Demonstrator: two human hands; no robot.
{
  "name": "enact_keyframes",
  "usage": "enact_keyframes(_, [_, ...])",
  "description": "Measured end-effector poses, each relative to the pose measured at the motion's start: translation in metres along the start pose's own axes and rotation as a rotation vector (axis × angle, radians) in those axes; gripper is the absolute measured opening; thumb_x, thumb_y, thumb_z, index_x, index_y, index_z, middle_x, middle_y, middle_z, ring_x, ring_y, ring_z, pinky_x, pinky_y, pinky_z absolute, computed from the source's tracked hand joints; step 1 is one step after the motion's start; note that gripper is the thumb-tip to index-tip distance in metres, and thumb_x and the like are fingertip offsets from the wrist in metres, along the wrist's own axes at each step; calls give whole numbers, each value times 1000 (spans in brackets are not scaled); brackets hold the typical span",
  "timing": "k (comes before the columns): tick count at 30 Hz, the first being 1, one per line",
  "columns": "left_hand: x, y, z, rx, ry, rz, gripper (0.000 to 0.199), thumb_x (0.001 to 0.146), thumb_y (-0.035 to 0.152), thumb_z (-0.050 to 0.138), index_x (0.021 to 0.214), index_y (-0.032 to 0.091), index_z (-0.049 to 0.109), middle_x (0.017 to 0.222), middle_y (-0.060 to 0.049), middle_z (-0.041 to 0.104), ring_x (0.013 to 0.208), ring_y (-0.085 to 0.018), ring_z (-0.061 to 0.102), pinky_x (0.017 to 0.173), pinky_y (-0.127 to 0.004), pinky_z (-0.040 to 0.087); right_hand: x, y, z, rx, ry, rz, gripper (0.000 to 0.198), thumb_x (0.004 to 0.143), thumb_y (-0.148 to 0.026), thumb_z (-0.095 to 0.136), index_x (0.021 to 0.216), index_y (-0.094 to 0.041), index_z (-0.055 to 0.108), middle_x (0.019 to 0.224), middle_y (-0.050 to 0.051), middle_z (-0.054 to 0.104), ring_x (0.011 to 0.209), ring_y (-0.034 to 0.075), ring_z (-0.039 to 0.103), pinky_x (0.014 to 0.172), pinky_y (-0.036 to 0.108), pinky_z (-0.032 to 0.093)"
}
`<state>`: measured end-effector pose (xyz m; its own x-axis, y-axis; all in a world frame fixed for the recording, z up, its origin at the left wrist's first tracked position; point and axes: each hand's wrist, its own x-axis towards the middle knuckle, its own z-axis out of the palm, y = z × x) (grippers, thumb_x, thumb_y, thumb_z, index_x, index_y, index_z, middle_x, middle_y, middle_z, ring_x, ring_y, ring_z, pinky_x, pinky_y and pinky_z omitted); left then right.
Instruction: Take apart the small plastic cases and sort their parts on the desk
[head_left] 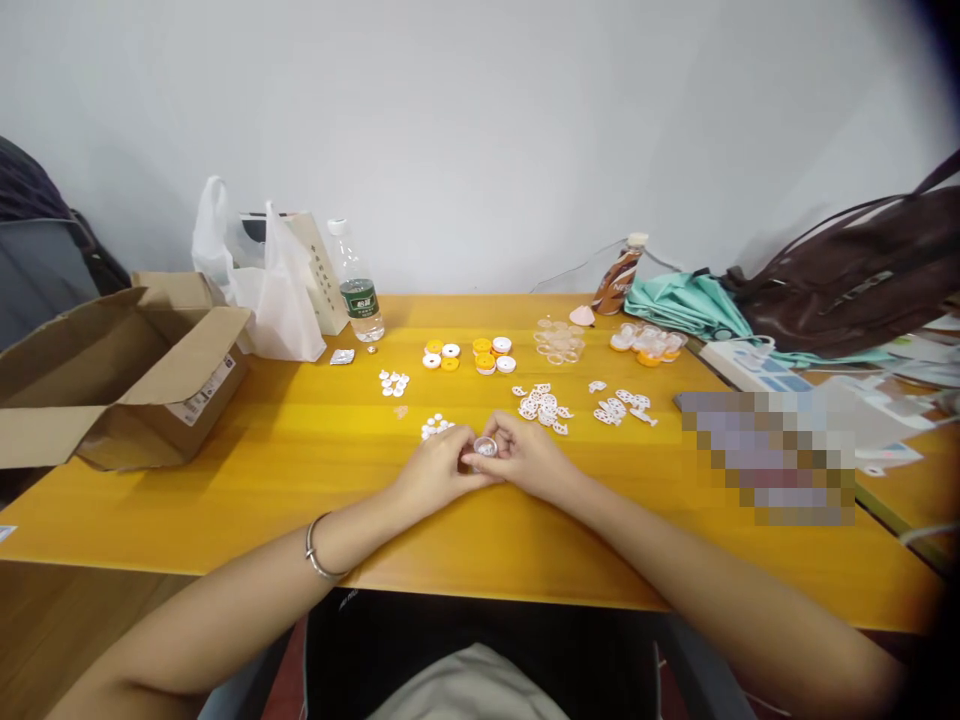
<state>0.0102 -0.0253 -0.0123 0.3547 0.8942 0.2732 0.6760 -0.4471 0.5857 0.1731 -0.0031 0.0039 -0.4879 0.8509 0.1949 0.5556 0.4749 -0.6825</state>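
Between my left hand (446,462) and my right hand (529,458) is a small round clear plastic piece (486,447) with something white inside. Fingers of both hands are closed round it, just above the table's front half. Close behind my left hand lie small white round parts (435,427). Beyond my right hand is a pile of white perforated plastic parts (544,406), with more such parts (624,405) to its right. White stemmed discs (393,382) lie farther left. Yellow and white round cases (493,355) stand in groups behind.
On the yellow table (300,500), clear rings (559,341) and clear-topped orange pieces (648,342) sit toward the back right. An open cardboard box (172,400), a white plastic bag (277,300) and a water bottle (358,290) stand left. A brown bag (855,270) lies right.
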Motion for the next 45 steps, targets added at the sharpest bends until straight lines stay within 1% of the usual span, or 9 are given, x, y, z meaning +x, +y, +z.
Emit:
enact_keyframes(4, [0,1,0,-42,-51,-1,24,67,34,64,73,17,48,69,1,52,63,-13,47,57,-23,34,-2,-3,0,-89,15,-2,33,64,-44,67,72,-21,44,54,-6,49,48,10,42,47,21,26])
enact_keyframes(9, [3,1,0,-49,-61,1,21,59,25,65,67,17,47,63,4,50,58,-11,45,54,-22,32,-5,-6,0,-93,-18,-52,21,70,-33,60,71,-21,42,55,-5,51,49,10,45,48,20,27])
enact_keyframes(13, [3,4,1,-19,-23,-32,24,56,25,66,64,17,44,60,4,48,55,-10,42,52,-21,29,-4,-8,-5,-114,-104,-110,16,74,-30,56,75,-21,43,59,-5,52,52,11,48,50,20,27])
enact_keyframes(20, [3,8,1,-78,-66,-86,26,54,27,67,67,17,46,60,5,50,54,-10,43,49,-21,29,-3,-7,-11,-142,-182,-222,11,75,-27,54,79,-20,46,61,-4,53,50,9,45,50,20,28])
enact_keyframes(29, [4,8,-2,-133,-113,-76,27,52,27,67,67,16,49,59,6,52,53,-10,45,48,-20,31,-2,-3,-15,-88,-262,-328,11,77,-24,53,85,-20,47,64,-4,54,54,10,48,52,20,31])
enact_keyframes(35, [6,8,-5,-164,-192,-67,25,50,26,66,68,16,52,56,7,48,52,-9,43,45,-18,28,-4,-8,-19,-108,-351,-355,11,80,-25,51,88,-19,48,72,-1,58,58,11,51,54,21,34])
enact_keyframes(41, [3,7,-6,-206,-267,-13,24,51,23,66,71,16,53,59,6,51,53,-9,44,48,-19,31,-9,-8,-21,-71,-393,-391,13,79,-23,51,91,-19,49,78,0,59,63,12,52,58,22,37])
enact_keyframes(43, [0,9,-6,-174,-248,2,25,54,25,66,73,16,53,62,5,54,55,-10,48,49,-19,33,-9,-7,-22,-55,-382,-378,12,77,-22,53,88,-19,50,75,-1,58,61,11,51,57,22,37])
enact_keyframes(45, [-3,12,-6,-98,-182,17,27,58,32,66,77,17,54,65,3,56,58,-13,51,53,-21,36,-9,-6,-22,-35,-324,-318,10,74,-20,53,83,-20,49,68,-3,56,57,10,48,54,21,35])
